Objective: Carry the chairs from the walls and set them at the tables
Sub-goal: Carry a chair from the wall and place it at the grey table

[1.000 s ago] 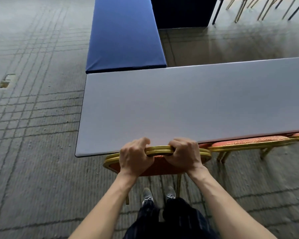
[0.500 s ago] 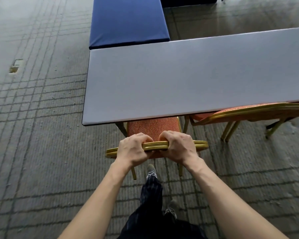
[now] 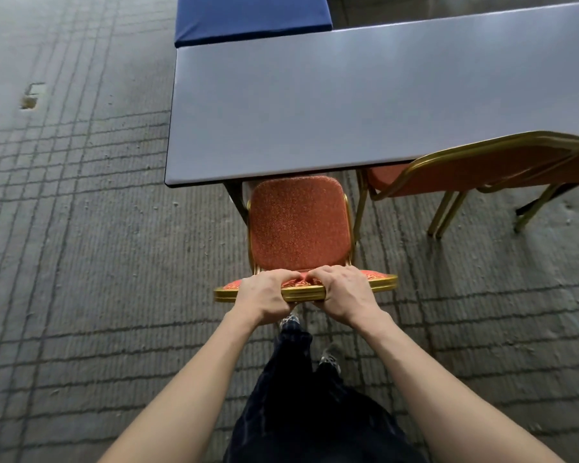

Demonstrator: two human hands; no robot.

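Heads up: your left hand (image 3: 268, 294) and right hand (image 3: 343, 292) both grip the gold top rail of the chair (image 3: 298, 225). Your fingers (image 3: 281, 275) are curled over the rail, with the hands almost touching in the middle. The chair sits at the left corner of the grey bench (image 3: 348, 105), the front of its seat just under the near edge. I can't tell if all its legs are on the floor. With both hands bunched in the centre you've got little leverage against twisting, so I'd guess a hard shove could swing it. On the left it could clip the bench leg (image 3: 236, 202) right beside the seat, and on the right it could knock the neighbour chair (image 3: 482, 168), which is also close. Ramming the seat in could also nudge the bench itself. Count-wise there are two benches, the grey one and a blue bench (image 3: 248, 18) butted against it. There are two clear chairs, plus a sliver at the right edge that might be a third.
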